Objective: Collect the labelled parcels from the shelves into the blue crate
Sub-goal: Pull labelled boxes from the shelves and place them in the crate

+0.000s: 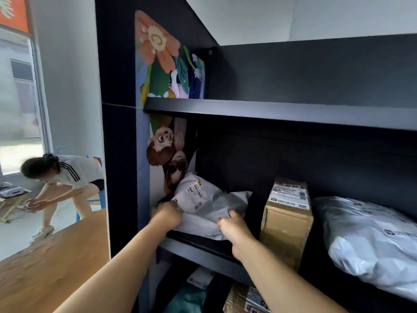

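**Soft mailer bags, taken by the front edge**

I have both hands on the grey mailer bags (203,206) piled at the left end of the middle shelf (282,114). My left hand (168,214) pinches the near-left corner just under the white label; my right hand (232,227) curls round the front edge of the lower bag. The plastic looks crumpled and limp, so I judge them light, soft and a bit slippery; a bunched fistful of film should hold better than a flat press. The cardboard box (286,218) just beside them looks stiff and likely heavier, best taken by its two sides. A big grey bag (370,240) lies further right.

The shelving is dark, with a cartoon poster (167,64) on its left side. A wooden counter (52,263) sits low left; beyond it, another person (65,177) bends by a window. I see no blue crate.
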`<state>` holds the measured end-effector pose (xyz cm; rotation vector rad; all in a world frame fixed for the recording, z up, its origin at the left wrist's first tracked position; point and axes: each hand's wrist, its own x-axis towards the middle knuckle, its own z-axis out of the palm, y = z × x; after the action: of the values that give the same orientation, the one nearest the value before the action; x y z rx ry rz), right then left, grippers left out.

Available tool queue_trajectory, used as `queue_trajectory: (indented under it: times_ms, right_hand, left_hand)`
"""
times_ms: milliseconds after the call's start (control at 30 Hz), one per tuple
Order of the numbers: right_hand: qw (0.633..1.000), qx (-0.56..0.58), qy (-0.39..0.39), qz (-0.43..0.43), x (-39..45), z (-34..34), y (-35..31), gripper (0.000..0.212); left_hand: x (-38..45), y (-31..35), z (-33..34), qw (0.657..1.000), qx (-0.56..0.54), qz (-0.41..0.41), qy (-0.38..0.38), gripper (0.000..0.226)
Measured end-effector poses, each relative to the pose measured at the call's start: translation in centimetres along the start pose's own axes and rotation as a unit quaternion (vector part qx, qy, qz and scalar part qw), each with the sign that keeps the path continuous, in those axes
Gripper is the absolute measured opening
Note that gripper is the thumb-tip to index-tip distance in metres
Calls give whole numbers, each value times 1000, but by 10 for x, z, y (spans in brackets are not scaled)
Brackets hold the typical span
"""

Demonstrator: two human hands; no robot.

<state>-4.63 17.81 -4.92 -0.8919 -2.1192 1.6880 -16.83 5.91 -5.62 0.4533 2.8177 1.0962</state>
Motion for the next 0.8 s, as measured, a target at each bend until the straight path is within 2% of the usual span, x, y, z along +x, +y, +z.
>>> queue_trajectory:
  times_ms: [100, 233, 300, 367, 433, 500, 533, 600, 800]
  right_hand:
    - [999, 32, 14, -6, 1, 1, 0, 56]
    - [995, 51, 81, -33, -3, 3, 1, 61]
    - [992, 60, 106, -33, -2, 5, 4, 60]
    - [991, 68, 110, -20, -4, 8, 4, 49]
    - [991, 72, 112, -16, -7, 9, 2, 33]
    - [990, 78, 115, -21, -8, 9, 0, 27]
    - [990, 83, 115, -21, -7, 8, 0, 26]
    - [987, 99, 126, -17, -7, 8, 0, 26]
    - [968, 167, 189, -13, -6, 15, 3, 31]
  left_hand:
    - [-1, 1, -7, 999, -34, -18, 38, 29]
    - [-2, -2, -6, 972, -219, -33, 79, 21]
    - [-4, -4, -5, 942, -318, -47, 97, 17]
    - [-5, -7, -5, 906, -403, -63, 112, 15]
    - [-3, -9, -4, 881, -449, -82, 121, 23]
    - [-2, -11, -4, 868, -472, -95, 121, 14]
    - [-2, -10, -3, 860, -486, -101, 116, 4]
    - [1, -11, -3, 842, -515, -119, 109, 20]
    - [-6, -3, -6, 725, -672, -130, 71, 20]
